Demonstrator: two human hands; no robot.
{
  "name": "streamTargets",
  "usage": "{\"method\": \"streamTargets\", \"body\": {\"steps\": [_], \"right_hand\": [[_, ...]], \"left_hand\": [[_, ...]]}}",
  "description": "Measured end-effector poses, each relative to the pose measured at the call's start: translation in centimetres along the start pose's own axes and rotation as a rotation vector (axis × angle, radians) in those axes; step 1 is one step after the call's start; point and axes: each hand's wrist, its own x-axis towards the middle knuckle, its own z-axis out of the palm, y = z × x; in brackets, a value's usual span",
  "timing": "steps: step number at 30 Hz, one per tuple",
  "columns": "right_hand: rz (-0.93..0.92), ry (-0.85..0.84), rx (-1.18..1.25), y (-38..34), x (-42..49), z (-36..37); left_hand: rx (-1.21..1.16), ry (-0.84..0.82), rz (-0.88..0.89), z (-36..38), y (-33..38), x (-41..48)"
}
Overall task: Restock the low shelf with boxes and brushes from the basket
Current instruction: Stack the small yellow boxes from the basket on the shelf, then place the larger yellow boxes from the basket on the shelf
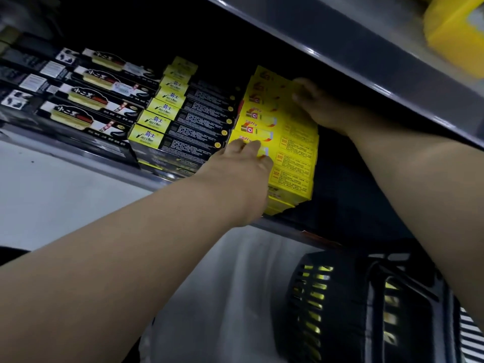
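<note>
Item 1, nearest: left forearm, reaching from lower left up to the low shelf (78, 158).

Item 2, far left on shelf: brush packs (86, 100), long and black, laid in overlapping rows. Label reads 小二黑, with a yellow brush pictured.

Item 3, centre: black-and-yellow boxes (178, 127), stacked in a stepped row. Yellow end panels read 爵士; the Latin line beneath is too small to read.

Item 4: left hand (243, 163), fingers fairly straight, pressed against the front box of the yellow row.

Item 5: yellow boxes (290, 153), standing on edge in one row. The long axis runs from the shelf front back into the dark. Red print is present but illegible.

Item 6: right hand (314, 103), laid over the rear top of that row, dim and blurred. Whether it grips a box cannot be told.

Relation: the hands bracket the row end to end, the left at the front end; closing up the row looks the likely step.

Item 7, lower right: basket (353, 305), black and slatted, on the floor under the right forearm. Yellow stock shows through the slats, so that arm sits closer for the next pick.
</note>
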Motion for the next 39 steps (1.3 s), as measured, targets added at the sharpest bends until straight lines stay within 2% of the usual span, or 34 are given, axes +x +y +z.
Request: {"method": "streamTargets", "body": {"steps": [4,10,14,18,21,24,26,30,35,37,39], "right_hand": [[0.007,-0.028,0.044,-0.2,-0.2,0.2],[0.037,-0.021,-0.088,-0.4,0.1,0.2],[0.075,0.046,-0.186,-1.1,-0.8,0.2],[0.117,0.035,-0.256,-3.4,-4.7,-0.2],[0.048,0.004,-0.258,-5.1,-10.7,-1.6],[-0.134,0.078,-0.195,-5.4,-18.2,-3.1],[-0.172,0.131,-0.095,-4.7,-22.9,-3.8],[-0.141,0.245,0.108,-1.6,-29.8,-4.4],[-0.039,0.341,0.293,4.0,-35.4,-3.2],[0.049,0.297,0.280,6.8,-36.7,-2.1],[0.140,0.151,0.195,9.6,-37.8,-0.4]], "left_hand": [[0.030,-0.005,0.016,0.5,-0.3,0.4],[0.015,0.019,0.003,0.4,-0.1,0.2],[-0.039,0.037,-0.015,0.0,0.0,0.1],[-0.135,0.131,0.018,-1.0,0.9,-0.4],[-0.240,0.236,0.109,-2.0,2.5,-1.4],[-0.274,0.292,0.260,-2.5,4.7,-2.6],[-0.270,0.305,0.361,-2.4,6.4,-3.4],[-0.234,0.300,0.560,-1.7,10.5,-4.7],[-0.082,0.153,0.795,0.3,16.0,-5.8],[-0.040,0.081,0.831,1.3,17.7,-6.2],[0.003,0.012,0.830,2.2,19.3,-6.2]]}}
